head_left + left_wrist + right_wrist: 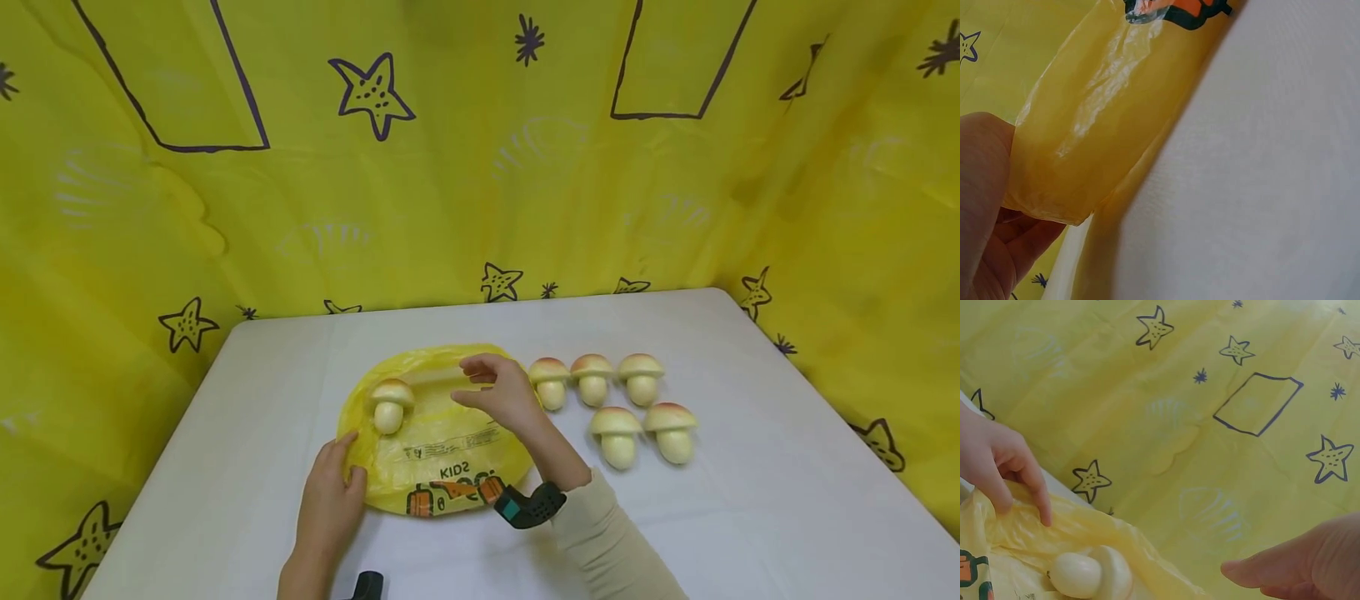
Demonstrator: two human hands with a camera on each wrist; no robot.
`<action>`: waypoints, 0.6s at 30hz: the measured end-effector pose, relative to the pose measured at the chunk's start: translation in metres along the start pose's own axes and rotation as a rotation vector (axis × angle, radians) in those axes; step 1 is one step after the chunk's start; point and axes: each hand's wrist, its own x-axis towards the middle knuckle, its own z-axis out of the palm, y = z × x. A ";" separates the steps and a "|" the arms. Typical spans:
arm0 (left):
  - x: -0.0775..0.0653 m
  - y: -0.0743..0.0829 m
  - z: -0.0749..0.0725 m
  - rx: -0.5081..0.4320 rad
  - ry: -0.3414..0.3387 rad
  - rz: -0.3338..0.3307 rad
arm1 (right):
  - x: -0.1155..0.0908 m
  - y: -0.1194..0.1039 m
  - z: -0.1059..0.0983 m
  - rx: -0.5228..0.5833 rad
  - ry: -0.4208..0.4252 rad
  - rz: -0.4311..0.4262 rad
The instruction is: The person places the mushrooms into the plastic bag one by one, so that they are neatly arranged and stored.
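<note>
A toy mushroom (390, 407) with a reddish-topped cap lies on the left part of a yellow plastic bag (438, 433) printed with "KIDS". My left hand (331, 496) holds the bag's left edge; in the left wrist view the yellow plastic (1104, 119) sits between thumb and fingers. Above the bag's right part hovers my right hand (498, 390), fingers loosely bent apart from the thumb, holding nothing. In the right wrist view the same mushroom (1088, 575) lies on its side near the bag's raised edge, with the right thumb (1297, 562) away from it.
Several more toy mushrooms stand in two rows right of the bag, among them a back-row mushroom (641, 379) and a front-row mushroom (671, 433). The white table (750, 517) is bordered by a yellow curtain (450, 192) with drawn stars. A black wristband (531, 506) circles my right wrist.
</note>
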 end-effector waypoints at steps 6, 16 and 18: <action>-0.001 0.001 -0.001 0.004 0.006 0.003 | -0.003 0.005 -0.014 0.004 0.072 0.005; -0.002 0.001 -0.001 -0.001 -0.005 -0.014 | -0.011 0.012 -0.038 -0.001 0.091 0.033; -0.001 0.001 0.000 -0.003 -0.007 -0.012 | -0.012 0.014 -0.044 -0.004 0.103 0.052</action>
